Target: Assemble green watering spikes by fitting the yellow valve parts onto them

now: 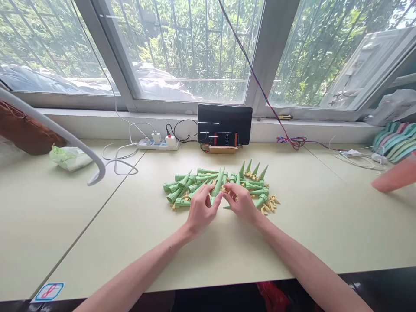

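My left hand (202, 209) is closed around a green plastic plant-watering spike (219, 182), held tilted with its point away from me. Close beside it, the fingers of my right hand (242, 203) pinch a small yellow plastic piece (223, 190) against the spike's side; the fingertips partly hide it. More green spikes (177, 190) lie in a pile on both sides of my hands. Behind my right hand, several spikes (256, 170) stand point up. Loose yellow pieces (269, 205) lie to the right of the pile.
A dark tablet (224, 119) leans at the window, with a phone (224, 139) before it. A power strip (158, 144) with white cables is to its left. A white curved tube (81, 149) reaches over the table (136, 242) at left; a pink object (394, 175) sits right.
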`<state>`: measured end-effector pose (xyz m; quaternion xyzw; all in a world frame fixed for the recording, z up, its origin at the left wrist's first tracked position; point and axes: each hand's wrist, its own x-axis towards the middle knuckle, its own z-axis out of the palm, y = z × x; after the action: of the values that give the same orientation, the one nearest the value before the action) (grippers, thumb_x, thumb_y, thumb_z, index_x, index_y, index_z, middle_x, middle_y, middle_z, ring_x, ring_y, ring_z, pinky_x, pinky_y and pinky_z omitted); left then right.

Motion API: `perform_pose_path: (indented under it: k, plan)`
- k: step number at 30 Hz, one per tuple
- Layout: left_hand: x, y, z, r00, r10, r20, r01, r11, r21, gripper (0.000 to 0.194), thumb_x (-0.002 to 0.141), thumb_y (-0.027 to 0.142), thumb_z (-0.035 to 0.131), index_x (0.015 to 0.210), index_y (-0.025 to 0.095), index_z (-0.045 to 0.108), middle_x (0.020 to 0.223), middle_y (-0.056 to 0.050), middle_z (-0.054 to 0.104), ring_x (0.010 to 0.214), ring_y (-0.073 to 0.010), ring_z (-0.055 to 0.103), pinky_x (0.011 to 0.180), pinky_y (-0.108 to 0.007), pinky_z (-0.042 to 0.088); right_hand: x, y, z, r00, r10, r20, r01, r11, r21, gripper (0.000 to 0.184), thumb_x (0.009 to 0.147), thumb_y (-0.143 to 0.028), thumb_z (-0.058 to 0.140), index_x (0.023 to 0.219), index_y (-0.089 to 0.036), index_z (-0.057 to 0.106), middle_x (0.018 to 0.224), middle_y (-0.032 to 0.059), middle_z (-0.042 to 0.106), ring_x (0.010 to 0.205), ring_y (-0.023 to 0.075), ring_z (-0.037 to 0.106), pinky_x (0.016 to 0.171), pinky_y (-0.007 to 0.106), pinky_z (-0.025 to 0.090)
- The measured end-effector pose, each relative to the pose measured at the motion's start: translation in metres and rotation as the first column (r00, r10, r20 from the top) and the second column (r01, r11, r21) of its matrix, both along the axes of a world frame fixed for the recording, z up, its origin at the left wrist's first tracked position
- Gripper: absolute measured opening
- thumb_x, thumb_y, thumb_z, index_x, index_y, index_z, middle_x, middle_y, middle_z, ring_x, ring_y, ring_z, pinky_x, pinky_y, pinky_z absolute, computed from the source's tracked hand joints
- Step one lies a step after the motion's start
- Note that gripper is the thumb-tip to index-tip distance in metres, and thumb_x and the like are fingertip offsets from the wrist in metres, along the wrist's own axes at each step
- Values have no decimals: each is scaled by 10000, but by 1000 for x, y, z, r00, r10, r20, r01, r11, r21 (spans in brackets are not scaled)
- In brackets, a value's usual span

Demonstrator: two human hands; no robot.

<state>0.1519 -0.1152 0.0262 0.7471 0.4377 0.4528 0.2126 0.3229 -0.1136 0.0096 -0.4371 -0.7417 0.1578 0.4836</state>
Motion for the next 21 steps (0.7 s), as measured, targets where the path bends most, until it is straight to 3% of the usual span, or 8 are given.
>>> perform_pose_path:
  k: [9, 21]
  plan:
    - [-1, 1, 1, 998, -56, 1, 56, 998, -15, 222, 931, 365, 553, 1076, 200, 586, 818, 12, 501, 505, -72, 419, 488, -224, 381, 1, 1, 1, 997, 39, 68, -41, 999, 36, 175, 1000, -249, 434, 933, -193, 586, 815, 51, 638, 674, 159, 572, 628, 269, 463]
    - [-2, 2, 0, 993, -121, 17, 121, 993, 4, 275, 954, 304, 530, 1220, 261, 586, 990, -25, 574, 529, -54, 464, 504, -203, 434, 3, 0, 0, 994, 85, 73, -79, 994, -77, 339, 1048, -340, 310, 776, -211, 466, 667, -11, 511, 561, 131, 439, 557, 250, 360]
